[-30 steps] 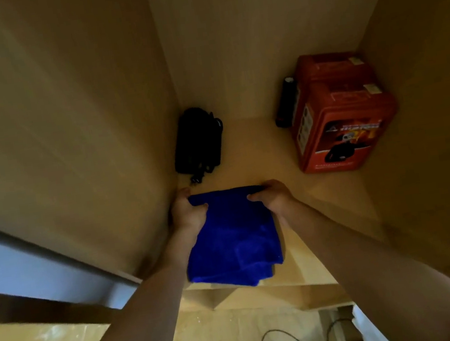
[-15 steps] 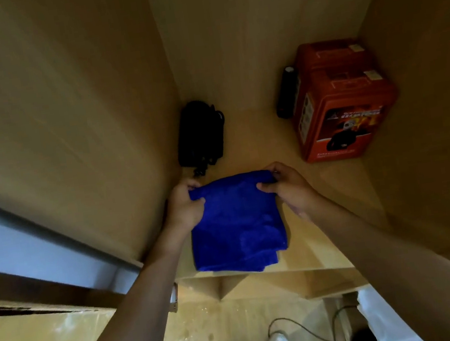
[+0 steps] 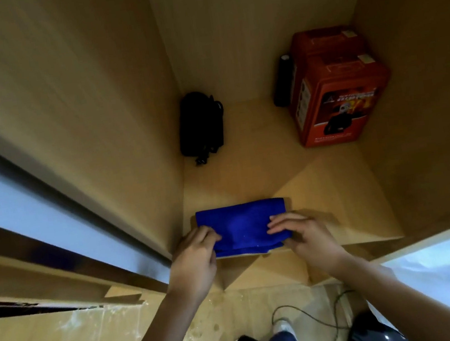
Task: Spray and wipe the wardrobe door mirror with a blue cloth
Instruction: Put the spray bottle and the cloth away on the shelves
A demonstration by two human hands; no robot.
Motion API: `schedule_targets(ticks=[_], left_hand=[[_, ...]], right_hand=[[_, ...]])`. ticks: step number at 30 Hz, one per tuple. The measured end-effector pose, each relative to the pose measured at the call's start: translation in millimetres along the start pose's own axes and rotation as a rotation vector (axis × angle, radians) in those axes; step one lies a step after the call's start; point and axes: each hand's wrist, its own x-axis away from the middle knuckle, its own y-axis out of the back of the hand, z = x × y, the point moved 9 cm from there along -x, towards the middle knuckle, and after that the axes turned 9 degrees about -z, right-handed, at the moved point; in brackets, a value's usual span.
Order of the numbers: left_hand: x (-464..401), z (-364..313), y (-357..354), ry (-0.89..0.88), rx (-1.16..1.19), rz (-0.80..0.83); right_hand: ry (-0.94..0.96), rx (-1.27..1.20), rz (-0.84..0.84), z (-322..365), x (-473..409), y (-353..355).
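Down at the lower middle of the frame, the folded blue cloth (image 3: 242, 226) lay flat on the wooden shelf (image 3: 322, 185), right at its front edge. The left hand (image 3: 194, 258) pinched the cloth's near left corner, fingers curled over it. The right hand (image 3: 305, 234) gripped the near right side, fingers bent across the top of the fabric. Further up the frame, a black pouch (image 3: 201, 125) leaned against the left wall, and a red box (image 3: 336, 95) stood in the upper right corner with a dark cylinder (image 3: 283, 81) just beside it.
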Motion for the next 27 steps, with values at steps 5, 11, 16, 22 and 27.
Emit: schedule_targets(ticks=[5,11,16,22,27], left_hand=[[11.1,-9.5,0.7,-0.073,-0.127,-0.021],[-37.7,-17.6,-0.1,-0.013,-0.092,-0.113],[-40.0,-9.4,-36.8,-0.001,-0.249,0.014],[-34.5,-8.2,-42.7,0.01,-0.276,0.006],[-37.7,-8.8,-40.2,-0.002,-0.278,0.03]], right_hand=[[0.134,0.199,-0.083,10.0,14.2,-2.5],[0.101,0.472,-0.235,49.4,-32.1,-13.9],[0.038,0.616,-0.078,24.5,-41.1,-54.0],[0.042,0.64,-0.101,14.7,-39.2,-55.3],[0.053,0.638,-0.048,20.0,-42.4,-54.5]])
